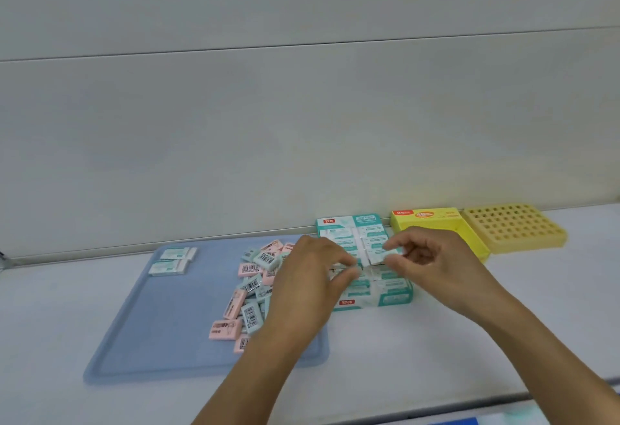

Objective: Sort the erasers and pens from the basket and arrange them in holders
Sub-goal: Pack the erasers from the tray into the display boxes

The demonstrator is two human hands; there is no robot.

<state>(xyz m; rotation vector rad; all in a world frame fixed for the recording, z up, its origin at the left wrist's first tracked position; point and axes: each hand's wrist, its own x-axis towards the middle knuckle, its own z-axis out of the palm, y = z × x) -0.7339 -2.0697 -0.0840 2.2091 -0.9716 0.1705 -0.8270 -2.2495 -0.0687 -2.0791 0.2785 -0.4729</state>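
A blue tray [161,324] lies on the white counter [436,357], holding a loose pile of pink and teal erasers [250,293] too jumbled to count. Two white erasers [172,260] sit apart at the tray's far left corner. Right of the tray stands the teal eraser box [379,297], filled with rows of white erasers. Both hands hover over it and hide its middle. The left hand [308,277] curls thumb and fingers toward each other; what they hold cannot be told. The right hand [432,257] pinches one white eraser [385,255]. Farther right stand one yellow box [436,223] and one yellow holder with holes [513,226].
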